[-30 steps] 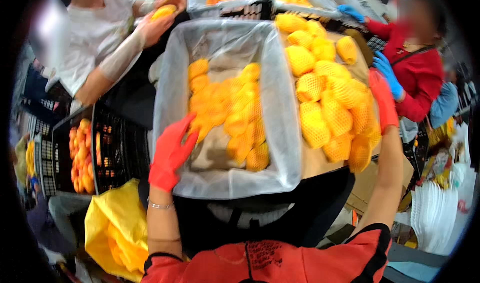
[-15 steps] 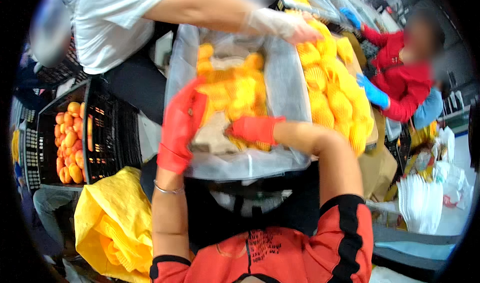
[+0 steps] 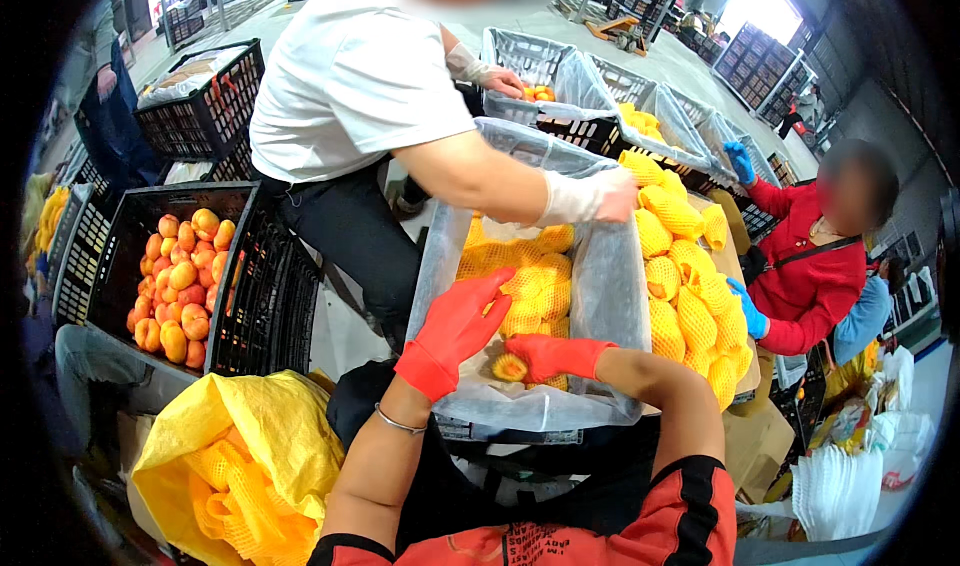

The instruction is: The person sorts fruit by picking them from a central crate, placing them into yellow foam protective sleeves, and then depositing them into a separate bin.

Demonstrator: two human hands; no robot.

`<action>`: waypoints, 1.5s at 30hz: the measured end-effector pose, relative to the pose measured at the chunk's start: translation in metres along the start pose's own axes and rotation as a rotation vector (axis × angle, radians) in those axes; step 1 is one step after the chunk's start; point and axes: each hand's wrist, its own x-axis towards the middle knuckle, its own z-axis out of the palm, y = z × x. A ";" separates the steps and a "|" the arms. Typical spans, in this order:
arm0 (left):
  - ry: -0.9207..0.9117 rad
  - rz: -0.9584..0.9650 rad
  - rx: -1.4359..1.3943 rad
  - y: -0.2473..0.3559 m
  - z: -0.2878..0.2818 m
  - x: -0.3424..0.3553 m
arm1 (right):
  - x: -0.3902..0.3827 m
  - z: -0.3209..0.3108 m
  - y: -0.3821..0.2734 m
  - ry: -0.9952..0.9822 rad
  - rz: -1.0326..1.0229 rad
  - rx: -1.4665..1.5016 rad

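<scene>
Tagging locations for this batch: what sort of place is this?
Probably a fruit packing shed or warehouse: a plastic-lined crate of net-sleeved yellow fruit, a black crate of loose fruit, stacked crates behind.

Plastic-lined crate of netted fruit

1. Red rubber glove on left hand, cuff ending at the wrist.
2. Matching red rubber glove on right hand.
3. Thin silver bracelet around the left wrist.
4. Orange-red short-sleeved shirt with black stripes down the sleeve and black trim.
5. Black apron over the front.
</scene>
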 end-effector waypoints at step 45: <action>0.015 0.281 0.294 0.064 -0.015 0.011 | -0.008 -0.085 -0.093 0.941 -0.643 1.746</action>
